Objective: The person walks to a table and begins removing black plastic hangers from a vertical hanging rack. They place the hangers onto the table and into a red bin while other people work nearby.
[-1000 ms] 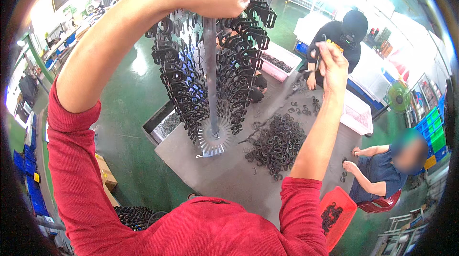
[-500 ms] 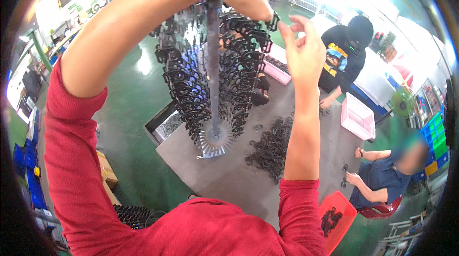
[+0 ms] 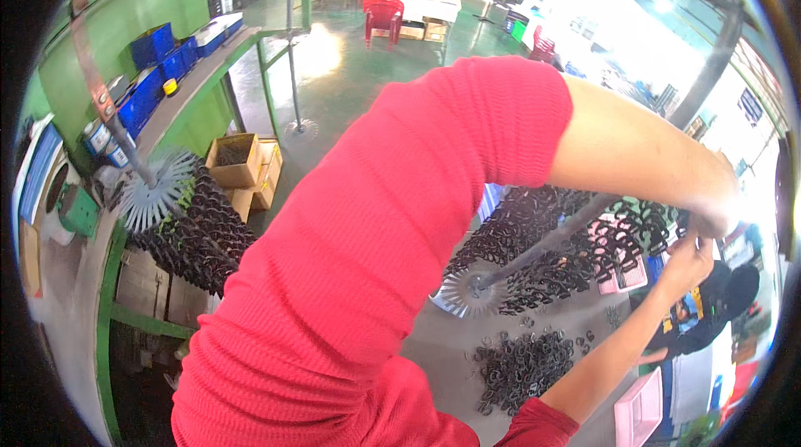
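Observation:
My left arm in its red sleeve arches across the middle of the view. My left hand [image 3: 719,203] curls down at the far right, beside the upper end of a hanging rack of small black buckle-like pieces [image 3: 534,218]. Right below it, my right hand [image 3: 686,265] reaches up with its fingertips pinched, meeting the left hand's fingers. Whatever lies between the fingers is too small and covered to make out. A grey pole [image 3: 555,236] runs slantwise through the rack down to a slotted round metal disc [image 3: 474,290]. My left sleeve covers part of the rack.
A pile of loose black pieces [image 3: 521,368] lies on the grey table [image 3: 438,364]. A pink bin [image 3: 638,409] and a co-worker in a black shirt [image 3: 709,305] are at right. Another loaded rack [image 3: 196,234] hangs at left by a green frame [image 3: 104,339], near cardboard boxes [image 3: 236,165].
The view has swung left and tilted, so the rack and table now sit further right. My right hand has closed from spread fingers into a pinch against my left hand.

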Motion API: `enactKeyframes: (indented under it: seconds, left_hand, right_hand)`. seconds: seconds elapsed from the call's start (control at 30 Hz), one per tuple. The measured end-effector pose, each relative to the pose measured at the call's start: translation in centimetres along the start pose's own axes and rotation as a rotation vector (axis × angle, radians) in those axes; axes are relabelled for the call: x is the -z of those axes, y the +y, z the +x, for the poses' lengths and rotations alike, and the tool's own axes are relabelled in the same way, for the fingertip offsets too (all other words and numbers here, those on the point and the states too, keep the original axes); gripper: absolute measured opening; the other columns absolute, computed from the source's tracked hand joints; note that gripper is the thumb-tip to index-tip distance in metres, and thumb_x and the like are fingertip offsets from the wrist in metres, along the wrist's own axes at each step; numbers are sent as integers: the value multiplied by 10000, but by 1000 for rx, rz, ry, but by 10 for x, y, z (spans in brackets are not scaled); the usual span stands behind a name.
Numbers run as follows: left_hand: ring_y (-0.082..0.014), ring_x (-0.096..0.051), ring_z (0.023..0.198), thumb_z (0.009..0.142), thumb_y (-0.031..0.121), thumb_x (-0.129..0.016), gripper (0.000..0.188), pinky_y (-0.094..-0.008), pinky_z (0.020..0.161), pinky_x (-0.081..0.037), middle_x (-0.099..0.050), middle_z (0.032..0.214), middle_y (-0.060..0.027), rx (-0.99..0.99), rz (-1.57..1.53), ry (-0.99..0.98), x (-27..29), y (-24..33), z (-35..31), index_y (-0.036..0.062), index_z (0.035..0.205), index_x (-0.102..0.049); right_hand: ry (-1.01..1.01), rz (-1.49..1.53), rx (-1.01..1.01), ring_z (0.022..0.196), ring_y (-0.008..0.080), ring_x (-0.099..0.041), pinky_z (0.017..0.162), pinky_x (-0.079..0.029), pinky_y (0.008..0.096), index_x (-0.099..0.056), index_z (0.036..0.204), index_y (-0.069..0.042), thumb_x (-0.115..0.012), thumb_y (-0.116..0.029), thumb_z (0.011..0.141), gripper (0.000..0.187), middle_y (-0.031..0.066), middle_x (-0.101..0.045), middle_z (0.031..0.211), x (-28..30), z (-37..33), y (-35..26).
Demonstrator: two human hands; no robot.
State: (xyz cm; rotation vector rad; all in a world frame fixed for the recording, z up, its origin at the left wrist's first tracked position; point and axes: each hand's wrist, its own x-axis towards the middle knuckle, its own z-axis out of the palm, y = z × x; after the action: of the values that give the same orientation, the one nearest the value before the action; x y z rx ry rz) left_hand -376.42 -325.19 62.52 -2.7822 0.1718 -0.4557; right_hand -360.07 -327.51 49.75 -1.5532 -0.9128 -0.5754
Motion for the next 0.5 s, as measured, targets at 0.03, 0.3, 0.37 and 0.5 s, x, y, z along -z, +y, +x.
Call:
enactKeyframes:
  seconds: [0.03,0.3,0.37,0.5]
  left_hand:
    - [-355,-632,795,694,116,-617,200,-421,732,-506,-650,830,-205,5,8,-9,1,0,-1,9,854,-672]
    - [-350,-633,854,691,95,-634,258,-425,771,-502,-656,889,-191,4,114,-39,-15,-22,15,40,940,-678]
    - [-339,-654,708,632,201,-689,183,-445,644,-527,-657,714,-168,33,135,252,-52,-49,33,84,771,-707]
    - [-300,-656,805,708,179,-575,246,-423,739,-509,-667,843,-193,-27,303,38,-44,-61,34,57,875,-707]
  right_hand:
    - [-23,189,25,457,84,-384,450,-305,248,-666,905,-5,-580,-182,893,198,25,-505,545,-1,1,5]
    - [-158,723,-143,436,-9,-296,385,-165,176,-650,960,-41,-593,-191,903,170,-25,-552,657,30,-7,42]
    - [-167,679,-125,424,8,-311,382,-177,179,-649,951,-4,-593,-211,906,219,11,-594,704,33,-14,34]
    - [-233,551,-193,419,30,-370,382,-259,189,-643,890,-15,-599,-234,902,224,16,-556,625,65,-8,34]
